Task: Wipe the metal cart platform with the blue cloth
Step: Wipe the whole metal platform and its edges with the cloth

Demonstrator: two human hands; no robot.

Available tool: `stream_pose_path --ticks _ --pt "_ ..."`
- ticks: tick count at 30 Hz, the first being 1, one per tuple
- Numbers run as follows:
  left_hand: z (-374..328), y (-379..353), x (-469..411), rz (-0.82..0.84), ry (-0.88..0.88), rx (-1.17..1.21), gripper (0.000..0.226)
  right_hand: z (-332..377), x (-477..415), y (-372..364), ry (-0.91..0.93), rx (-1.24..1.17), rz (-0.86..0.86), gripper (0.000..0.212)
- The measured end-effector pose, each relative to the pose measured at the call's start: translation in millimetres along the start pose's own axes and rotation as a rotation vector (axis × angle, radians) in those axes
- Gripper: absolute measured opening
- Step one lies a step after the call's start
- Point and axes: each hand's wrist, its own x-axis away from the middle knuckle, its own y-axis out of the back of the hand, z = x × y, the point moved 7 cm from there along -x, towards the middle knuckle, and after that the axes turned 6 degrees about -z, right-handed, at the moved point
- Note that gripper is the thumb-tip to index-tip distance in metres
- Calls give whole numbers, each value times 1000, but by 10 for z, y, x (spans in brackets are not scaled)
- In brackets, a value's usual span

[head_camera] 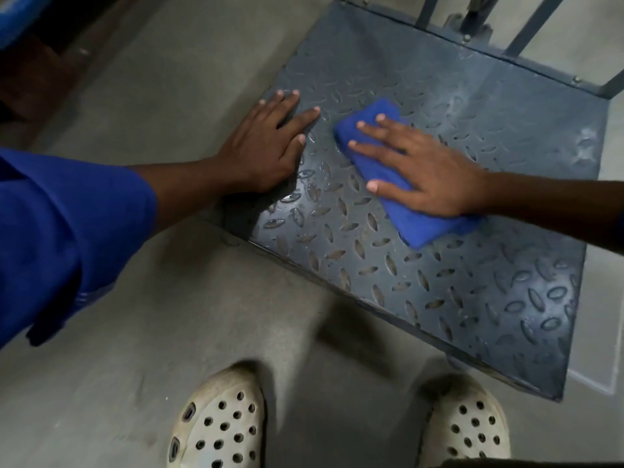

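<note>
The metal cart platform [456,282] is a dark grey tread plate with raised oval marks, low on the floor ahead of me. A folded blue cloth [422,228] lies flat on its middle. My right hand [432,173] presses down on the cloth with spread fingers, covering much of it. My left hand [266,146] rests flat on the platform's left edge, fingers apart, holding nothing. A blue sleeve covers my left upper arm.
The cart's handle bars [530,28] rise from the platform's far edge. Grey concrete floor [152,298] surrounds the cart. My two feet in white perforated clogs [219,427] stand just before the platform's near edge. Dark furniture sits at the far left.
</note>
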Motion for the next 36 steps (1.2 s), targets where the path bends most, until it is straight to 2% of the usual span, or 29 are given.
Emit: stream_pose_path --ticks 4,6,10,13,16,19,21,22,24,27,29,31,36 --pt "-108 -39 -204 11 27 12 67 -369 -186 15 -227 -3 -60 80" --pt "-139 -47 -275 -5 31 8 68 -212 -206 -31 -242 -12 -41 82" --pt "-105 -104 -414 -2 1 -9 69 288 -80 -118 63 -15 14 76" --pt "-34 -150 -530 -11 -6 -29 69 27 -119 -69 170 -42 17 72" --pt "31 -181 -659 -29 7 -42 66 -653 -301 1 -17 -26 -49 75" --pt "74 -196 -782 -26 23 -30 63 -1289 -467 71 -334 -34 -165 92" --pt "105 -201 -865 -26 32 -25 64 -1487 -526 58 -490 -54 -176 94" --pt "124 -204 -912 -28 36 -25 64 -1480 -554 48 -509 -51 -166 92" --pt "157 -218 -1002 -28 39 -29 62 -1284 -620 19 -423 -38 -131 87" --pt "182 -239 -1110 -51 40 -42 64 -873 -702 -50 -149 4 -87 79" --pt "189 -243 -1165 -65 36 -44 65 -783 -766 -80 -36 1 -76 76" --pt "202 -239 -1217 -65 42 -31 68 -905 -881 -76 -44 -17 -76 75" --pt "203 -231 -1256 -82 47 -6 71 -1452 -1310 2 -332 -93 -131 87"
